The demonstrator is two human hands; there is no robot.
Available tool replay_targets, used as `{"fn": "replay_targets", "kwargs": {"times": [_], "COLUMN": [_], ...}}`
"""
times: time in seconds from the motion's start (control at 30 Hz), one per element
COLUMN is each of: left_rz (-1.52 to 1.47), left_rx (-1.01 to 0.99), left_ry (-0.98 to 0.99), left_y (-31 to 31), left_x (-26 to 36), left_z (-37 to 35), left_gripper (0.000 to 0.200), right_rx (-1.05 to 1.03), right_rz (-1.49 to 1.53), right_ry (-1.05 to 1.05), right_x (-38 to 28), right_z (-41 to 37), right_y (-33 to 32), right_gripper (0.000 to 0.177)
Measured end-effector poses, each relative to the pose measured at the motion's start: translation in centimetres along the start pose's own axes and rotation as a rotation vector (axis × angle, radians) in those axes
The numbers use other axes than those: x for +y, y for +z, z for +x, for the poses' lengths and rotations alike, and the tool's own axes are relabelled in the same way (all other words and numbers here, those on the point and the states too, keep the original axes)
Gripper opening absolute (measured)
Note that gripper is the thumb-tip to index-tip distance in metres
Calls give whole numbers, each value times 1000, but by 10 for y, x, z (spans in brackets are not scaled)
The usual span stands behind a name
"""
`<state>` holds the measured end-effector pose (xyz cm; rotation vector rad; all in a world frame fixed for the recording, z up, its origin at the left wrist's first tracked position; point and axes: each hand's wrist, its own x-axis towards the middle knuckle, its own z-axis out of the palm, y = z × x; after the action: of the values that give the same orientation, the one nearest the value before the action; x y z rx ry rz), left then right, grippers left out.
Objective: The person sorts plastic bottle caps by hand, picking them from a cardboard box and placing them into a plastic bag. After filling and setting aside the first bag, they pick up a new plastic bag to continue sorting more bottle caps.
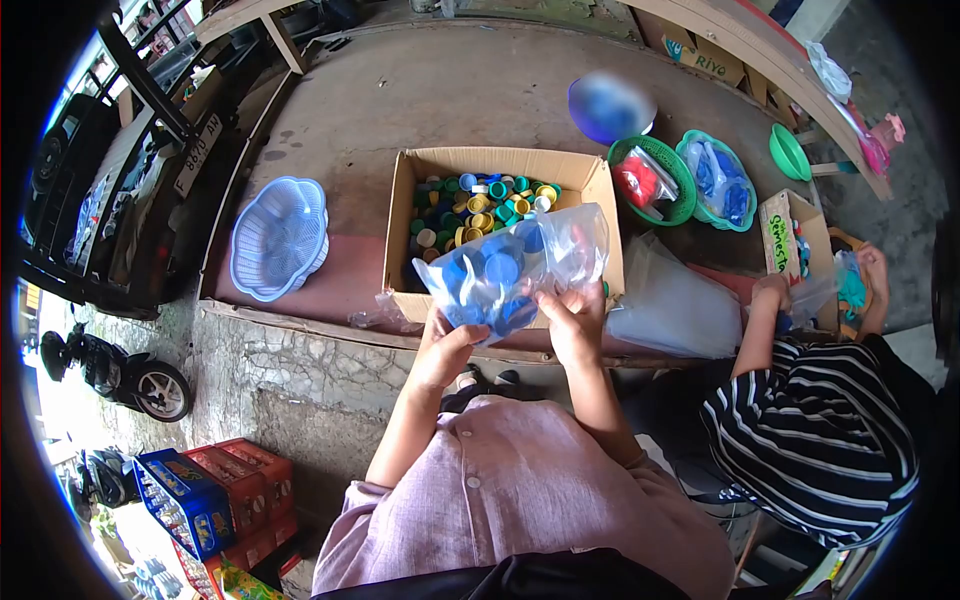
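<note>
A clear plastic bag with several blue bottle caps inside is held up in front of me. My left hand grips its lower left part, thumb over the plastic. My right hand pinches the bag's lower right side, where the plastic is loose and slack. Just behind the bag stands an open cardboard box, holding many loose bottle caps in yellow, green, blue and white. The bag hides part of the box's near side.
A blue plastic basket lies at the left. Green baskets with bagged items and a purple bowl stand at the back right. Flat clear bags lie beside the box. A co-worker in a striped top handles plastic at the right.
</note>
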<state>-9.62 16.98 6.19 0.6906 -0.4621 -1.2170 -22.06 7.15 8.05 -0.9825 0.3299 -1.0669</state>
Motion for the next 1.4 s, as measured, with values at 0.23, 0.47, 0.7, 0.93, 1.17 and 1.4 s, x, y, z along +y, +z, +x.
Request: {"fn": "replay_targets", "kwargs": {"times": [0.23,0.47,0.7,0.93,1.17,1.4], "left_rz": [-17,-49,-162,-212,-188,-165], "left_rx": [151,211,298,258,257,279], "left_ry": [52,-44,-228,-239,-230,-192], "left_y": [15,17,13,8,11,9], "left_x": [-2,2,3,1,3,1], "left_z": [3,6,13,14,14,17], "left_gripper": [52,39,36,35,36,36], "right_rx": [49,131,190,217,216,218], "right_rz": [-78,-96,-124,-156,-198,-160], "right_ry": [-82,17,57,62,45,-28], "right_x": [1,1,8,11,15,10], "right_z": [0,4,11,17,22,23], "right_y": [7,11,9,5,2,9], "right_gripper": [69,62,63,63,61,58]}}
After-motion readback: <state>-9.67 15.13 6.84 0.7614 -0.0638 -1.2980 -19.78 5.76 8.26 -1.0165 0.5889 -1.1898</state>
